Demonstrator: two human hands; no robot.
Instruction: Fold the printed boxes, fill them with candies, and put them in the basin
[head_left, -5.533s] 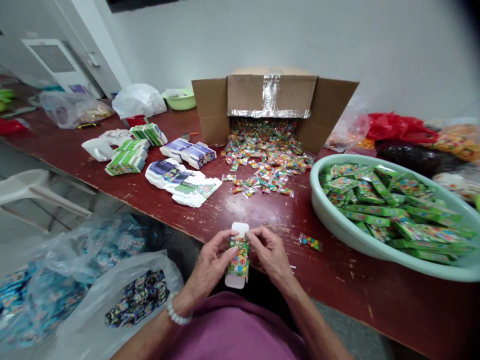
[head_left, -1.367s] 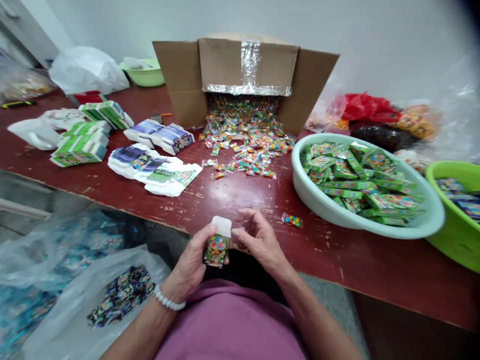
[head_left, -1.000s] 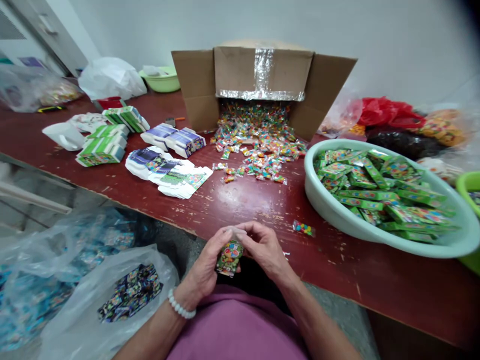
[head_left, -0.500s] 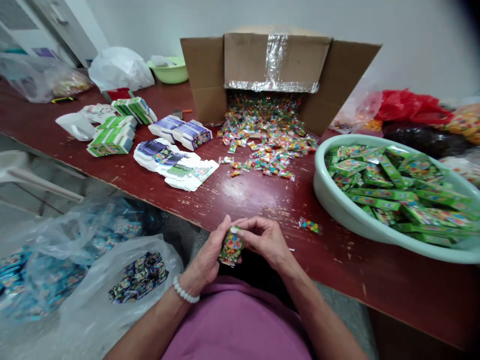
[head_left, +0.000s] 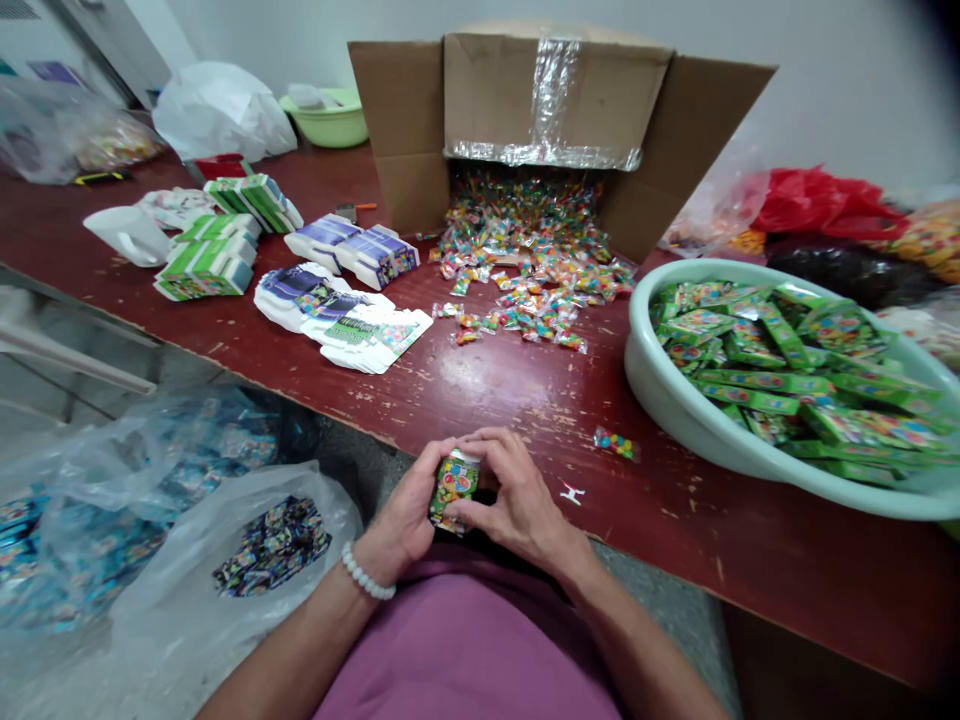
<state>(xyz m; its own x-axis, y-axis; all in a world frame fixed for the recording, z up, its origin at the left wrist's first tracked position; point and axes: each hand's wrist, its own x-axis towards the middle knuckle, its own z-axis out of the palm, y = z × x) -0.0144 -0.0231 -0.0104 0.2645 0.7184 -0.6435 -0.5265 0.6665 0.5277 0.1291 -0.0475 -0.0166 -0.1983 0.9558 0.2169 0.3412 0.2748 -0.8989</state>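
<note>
A small green candy box [head_left: 455,482] with a colourful print is held over my lap at the table's front edge. My left hand [head_left: 411,508] wraps round its left side. My right hand [head_left: 517,500] grips it from the right, its thumb near the lower front and its fingers at the top. The far side of the box is hidden. To the right on the table lie one candy packet [head_left: 616,443] and a small white scrap [head_left: 572,494]. Flattened cartons [head_left: 375,335] are fanned out further back on the left.
A pale green basin [head_left: 637,350] of green boxes stands at right. Wrapped candies [head_left: 525,270] spill from an open cardboard box [head_left: 555,100]. Stacked green cartons [head_left: 210,260], purple cartons [head_left: 352,250] and a white cup [head_left: 129,235] stand left. Plastic bags [head_left: 187,600] of packets lie below the table.
My right hand has shifted from the top of the box, its thumb now lower on the front. The white scrap on the table now shows fully. The whole view has shifted slightly.
</note>
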